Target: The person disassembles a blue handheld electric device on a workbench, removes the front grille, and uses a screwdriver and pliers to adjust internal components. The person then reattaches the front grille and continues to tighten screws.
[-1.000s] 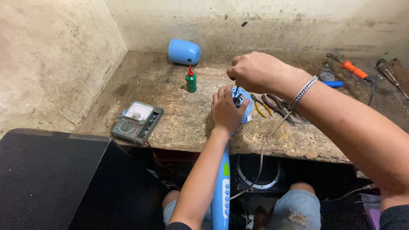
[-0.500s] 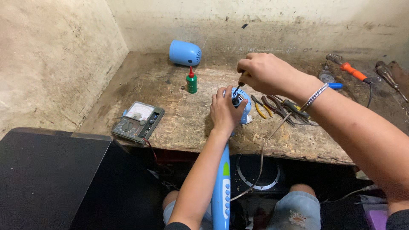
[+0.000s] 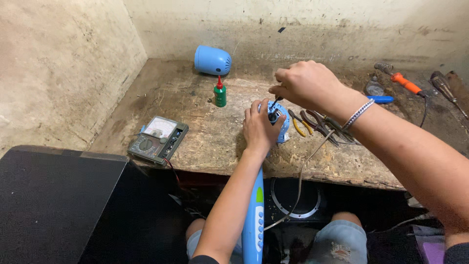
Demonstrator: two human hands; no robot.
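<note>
meanwhile the right hand has drifted a little rightward and higher than it was half a second ago, though it remains poised over the small blue device with its fingers pinching a thin dark tool whose tip dips into the open end; the left hand has stayed put, fingers wrapped around that device and holding it upright at the front middle of the counter. nothing else on the counter has moved. the counter is a worn, chipped wooden slab set into a corner of stained plaster walls, with a black panel at lower left. a long blue handle with buttons runs down below the counter edge beside the left forearm. at the back lies a blue rounded housing on its side, its open end facing away so its inside cannot be seen. an analog multimeter sits at the front left edge. pliers lie just right of the device, an orange-handled soldering iron farther right. a small green bottle with a red nozzle stands upright, capped, its contents hidden.
</note>
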